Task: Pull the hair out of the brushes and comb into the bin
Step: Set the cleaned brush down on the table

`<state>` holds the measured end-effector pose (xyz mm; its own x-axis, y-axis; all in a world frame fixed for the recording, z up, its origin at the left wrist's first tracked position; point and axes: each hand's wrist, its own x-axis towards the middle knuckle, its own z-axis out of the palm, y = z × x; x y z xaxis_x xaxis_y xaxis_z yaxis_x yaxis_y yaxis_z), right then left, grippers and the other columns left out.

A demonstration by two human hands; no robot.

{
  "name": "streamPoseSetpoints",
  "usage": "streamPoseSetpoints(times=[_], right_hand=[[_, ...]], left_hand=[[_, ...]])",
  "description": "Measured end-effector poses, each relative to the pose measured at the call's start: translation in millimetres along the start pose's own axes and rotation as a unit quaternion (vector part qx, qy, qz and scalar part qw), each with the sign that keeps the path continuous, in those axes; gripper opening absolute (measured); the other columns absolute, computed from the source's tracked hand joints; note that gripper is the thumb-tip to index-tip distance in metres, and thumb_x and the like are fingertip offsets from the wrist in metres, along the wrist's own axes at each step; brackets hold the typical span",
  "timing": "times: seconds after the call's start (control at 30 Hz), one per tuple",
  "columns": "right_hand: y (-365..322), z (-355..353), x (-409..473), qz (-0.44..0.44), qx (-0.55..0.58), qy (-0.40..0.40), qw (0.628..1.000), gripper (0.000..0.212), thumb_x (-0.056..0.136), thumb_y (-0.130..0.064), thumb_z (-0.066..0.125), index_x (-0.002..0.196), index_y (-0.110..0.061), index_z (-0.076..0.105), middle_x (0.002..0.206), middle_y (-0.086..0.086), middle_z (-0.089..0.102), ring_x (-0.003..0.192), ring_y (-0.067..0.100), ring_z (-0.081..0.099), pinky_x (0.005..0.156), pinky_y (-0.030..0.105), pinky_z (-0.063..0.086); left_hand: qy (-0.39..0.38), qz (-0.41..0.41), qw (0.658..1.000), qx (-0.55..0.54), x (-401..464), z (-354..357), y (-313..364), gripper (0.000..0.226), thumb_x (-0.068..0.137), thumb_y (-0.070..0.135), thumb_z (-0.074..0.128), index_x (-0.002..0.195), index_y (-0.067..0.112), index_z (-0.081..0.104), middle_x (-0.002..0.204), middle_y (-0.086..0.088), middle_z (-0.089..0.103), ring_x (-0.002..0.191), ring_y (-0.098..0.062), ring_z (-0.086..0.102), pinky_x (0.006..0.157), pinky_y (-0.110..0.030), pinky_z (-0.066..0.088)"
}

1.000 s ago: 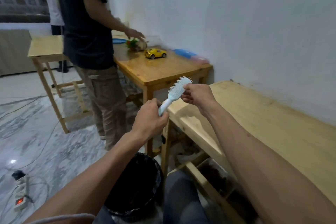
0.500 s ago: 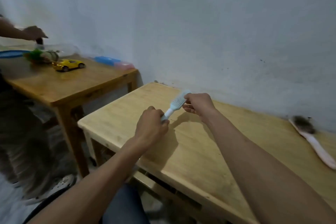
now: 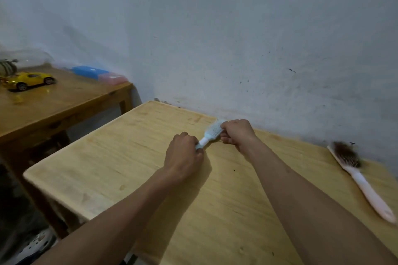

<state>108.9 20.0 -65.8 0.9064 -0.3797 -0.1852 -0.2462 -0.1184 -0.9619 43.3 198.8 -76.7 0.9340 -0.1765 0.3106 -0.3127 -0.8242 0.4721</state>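
A small light-blue hairbrush (image 3: 210, 133) is held low over the pale wooden table (image 3: 112, 161), near the wall. My left hand (image 3: 184, 155) is closed round its handle. My right hand (image 3: 237, 134) grips the brush head from the right side. The bristles look free of hair. A pink hairbrush (image 3: 357, 175) lies flat at the table's right end, its head matted with dark brown hair. The bin and the comb are out of view.
A darker wooden table (image 3: 53, 105) stands to the left, carrying a yellow toy car (image 3: 30, 80) and a blue and pink box (image 3: 99, 74). A white wall (image 3: 237, 38) runs right behind both tables. A light shoe (image 3: 36, 243) shows at the bottom left on the floor.
My view has swung right, away from the black bin and the standing person. Both hands have carried the blue brush over the pale table and down close to its top.
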Motion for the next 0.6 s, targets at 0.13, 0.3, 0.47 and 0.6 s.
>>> streamPoseSetpoints(times=[0.13,0.3,0.47,0.6], right_hand=[[-6,-5,20,-0.001,-0.043,0.008,0.999,0.016,0.090,-0.006,0.064,0.094,0.008,0.069,0.072,0.019,0.069,0.052,0.025,0.062,0.062,0.037,0.057],[-10,-5,43,-0.017,-0.069,0.024,0.997,0.017,0.095,-0.010,0.066,0.099,0.007,0.070,0.072,0.018,0.069,0.050,0.023,0.060,0.056,0.034,0.055],[-8,-6,54,-0.021,-0.085,0.031,0.996,0.020,0.096,-0.013,0.065,0.101,0.005,0.071,0.074,0.017,0.071,0.048,0.021,0.060,0.049,0.030,0.051],[-9,-5,56,-0.015,-0.084,0.026,0.996,0.020,0.097,-0.014,0.065,0.103,0.004,0.070,0.074,0.017,0.071,0.049,0.021,0.061,0.048,0.030,0.050]], left_hand=[[0.000,-0.003,1.000,-0.017,18,12,7,0.027,0.092,0.021,0.060,0.105,0.004,0.077,0.092,-0.011,0.060,0.083,-0.025,0.054,0.069,-0.039,0.048],[-0.006,-0.006,0.999,-0.043,38,23,17,0.026,0.094,0.023,0.063,0.102,0.003,0.077,0.089,-0.006,0.055,0.081,-0.022,0.051,0.065,-0.033,0.038],[0.004,-0.012,0.999,-0.052,46,31,20,0.024,0.093,0.022,0.063,0.098,0.003,0.075,0.087,-0.005,0.051,0.078,-0.019,0.049,0.059,-0.027,0.031],[0.004,-0.016,0.999,-0.048,49,34,19,0.024,0.093,0.022,0.063,0.099,0.002,0.074,0.086,-0.005,0.053,0.076,-0.019,0.050,0.059,-0.028,0.034]])
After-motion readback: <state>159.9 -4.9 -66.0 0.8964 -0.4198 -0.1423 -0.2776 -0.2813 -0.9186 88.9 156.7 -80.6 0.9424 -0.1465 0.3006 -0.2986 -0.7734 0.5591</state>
